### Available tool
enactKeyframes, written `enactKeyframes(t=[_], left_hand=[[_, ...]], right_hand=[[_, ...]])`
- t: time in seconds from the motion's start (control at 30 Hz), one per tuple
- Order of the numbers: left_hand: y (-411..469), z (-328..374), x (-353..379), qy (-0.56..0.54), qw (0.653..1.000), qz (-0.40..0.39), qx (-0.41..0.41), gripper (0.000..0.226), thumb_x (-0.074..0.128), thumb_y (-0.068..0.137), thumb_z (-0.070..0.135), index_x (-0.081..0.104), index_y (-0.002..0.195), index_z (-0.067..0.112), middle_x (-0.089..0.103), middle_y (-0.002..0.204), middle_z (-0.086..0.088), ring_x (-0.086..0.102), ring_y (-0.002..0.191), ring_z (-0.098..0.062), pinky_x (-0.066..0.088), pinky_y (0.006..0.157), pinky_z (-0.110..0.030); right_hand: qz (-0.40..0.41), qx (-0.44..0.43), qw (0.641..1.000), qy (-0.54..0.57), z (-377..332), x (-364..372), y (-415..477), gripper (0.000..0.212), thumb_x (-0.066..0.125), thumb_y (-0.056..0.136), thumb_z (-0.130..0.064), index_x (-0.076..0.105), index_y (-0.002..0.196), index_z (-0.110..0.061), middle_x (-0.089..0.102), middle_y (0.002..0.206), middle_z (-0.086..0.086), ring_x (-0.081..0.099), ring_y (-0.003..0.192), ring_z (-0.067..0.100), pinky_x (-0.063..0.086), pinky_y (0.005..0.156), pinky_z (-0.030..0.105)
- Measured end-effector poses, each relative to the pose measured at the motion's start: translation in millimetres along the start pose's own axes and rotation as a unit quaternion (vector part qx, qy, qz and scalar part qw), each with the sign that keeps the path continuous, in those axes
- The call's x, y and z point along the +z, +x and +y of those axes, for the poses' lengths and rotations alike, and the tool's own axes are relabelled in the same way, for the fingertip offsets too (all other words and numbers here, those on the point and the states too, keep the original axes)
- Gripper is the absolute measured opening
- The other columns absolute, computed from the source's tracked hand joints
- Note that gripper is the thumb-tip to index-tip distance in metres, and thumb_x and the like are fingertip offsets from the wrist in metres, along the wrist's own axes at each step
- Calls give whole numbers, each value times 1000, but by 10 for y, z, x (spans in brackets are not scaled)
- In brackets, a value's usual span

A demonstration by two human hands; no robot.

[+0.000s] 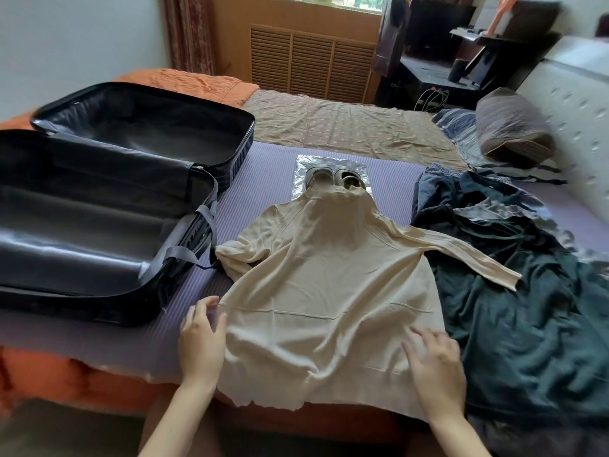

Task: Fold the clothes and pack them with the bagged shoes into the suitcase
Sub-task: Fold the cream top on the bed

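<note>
A cream long-sleeved sweater [323,275] lies spread flat on the purple mat, collar away from me, its hem hanging over the bed's front edge. My left hand [201,338] touches its lower left edge with loosely bent fingers. My right hand [435,361] lies flat on its lower right part, fingers spread. Beyond the collar sit shoes in a clear plastic bag [329,176], partly covered by the collar. A black suitcase [108,199] lies open on the left, both halves holding nothing. A heap of dark green and blue clothes [514,291] lies to the right, under the sweater's right sleeve.
The purple mat [263,179] covers the near part of the bed. A striped pillow [514,127] and a white headboard [576,103] are at the far right. A radiator cover [313,61] and dark desk stand behind the bed.
</note>
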State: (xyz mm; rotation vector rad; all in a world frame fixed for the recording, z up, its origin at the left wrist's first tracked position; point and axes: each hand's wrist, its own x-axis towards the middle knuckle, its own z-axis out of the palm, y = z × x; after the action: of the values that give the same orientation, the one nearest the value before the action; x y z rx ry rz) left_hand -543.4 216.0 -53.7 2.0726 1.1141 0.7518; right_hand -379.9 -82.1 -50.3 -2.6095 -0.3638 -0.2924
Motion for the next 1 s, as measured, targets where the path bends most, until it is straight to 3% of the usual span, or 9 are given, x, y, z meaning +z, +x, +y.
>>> enactKeyframes(t=[0.2, 0.37, 0.47, 0.53, 0.67, 0.73, 0.83, 0.9, 1.0], left_hand=[[-215, 268, 213, 0, 990, -61, 129, 28, 62, 85, 1, 65, 109, 15, 58, 119, 1, 49, 117, -18, 35, 102, -29], [-432, 469, 553, -1, 961, -183, 206, 35, 56, 93, 20, 56, 128, 22, 49, 140, 2, 36, 136, -14, 24, 111, -28], [-537, 546, 718, 61, 938, -258, 225, 69, 17, 84, 60, 39, 141, 28, 28, 153, 4, 16, 144, -11, 5, 114, -26], [-572, 534, 813, 114, 923, -274, 246, 87, -2, 73, 64, 27, 147, 29, 15, 156, 4, 6, 146, -12, -8, 110, -24], [-640, 480, 878, 229, 881, -299, 286, 66, 1, 97, 56, 42, 137, 23, 50, 140, -6, 33, 135, -21, 3, 112, -32], [-681, 451, 909, 247, 865, -330, 287, 58, 4, 99, 52, 41, 135, 25, 54, 135, -6, 30, 133, -16, 5, 109, -35], [-676, 459, 934, 236, 873, -302, 302, 58, 7, 99, 54, 38, 139, 26, 38, 146, -5, 7, 144, -13, 3, 109, -37], [-658, 470, 965, 242, 872, -290, 312, 58, 8, 99, 54, 37, 140, 26, 36, 147, -4, 9, 145, -15, 2, 110, -39], [-671, 465, 973, 269, 858, -313, 306, 57, 3, 99, 52, 41, 134, 27, 51, 138, -5, 37, 133, -18, 4, 109, -39]], right_hand=[[-12, 120, 993, -9, 238, -38, 22, 54, 78, 76, -30, 58, 121, -6, 57, 112, 17, 50, 104, 35, 40, 91, 44], [-9, 119, 990, 69, 247, -73, 39, 15, 73, 81, -15, 65, 93, -12, 59, 89, 2, 55, 92, 29, 41, 71, 34], [25, 125, 988, 88, 293, -190, 69, 5, 69, 84, -15, 66, 85, -18, 56, 83, -4, 58, 85, 25, 38, 64, 30], [54, 130, 985, 97, 374, -313, 77, 5, 69, 84, -16, 66, 83, -19, 57, 83, -4, 57, 80, 24, 38, 62, 30], [76, 154, 982, 75, 624, -523, 68, 8, 68, 84, -13, 64, 81, -19, 61, 85, 2, 56, 81, 28, 36, 61, 32], [46, 160, 985, 53, 694, -534, 23, 9, 66, 85, -12, 62, 83, -20, 63, 89, 4, 57, 84, 30, 37, 61, 33], [29, 153, 987, 41, 671, -482, -19, 6, 65, 87, -17, 62, 93, -19, 61, 96, 3, 58, 90, 31, 37, 62, 33], [20, 141, 989, 42, 618, -436, -12, 23, 66, 86, -29, 60, 104, -16, 58, 98, 3, 57, 94, 30, 39, 64, 34], [-40, 170, 983, 55, 576, -388, 1, 54, 73, 80, -35, 51, 122, -10, 55, 107, 9, 55, 102, 32, 43, 74, 38]])
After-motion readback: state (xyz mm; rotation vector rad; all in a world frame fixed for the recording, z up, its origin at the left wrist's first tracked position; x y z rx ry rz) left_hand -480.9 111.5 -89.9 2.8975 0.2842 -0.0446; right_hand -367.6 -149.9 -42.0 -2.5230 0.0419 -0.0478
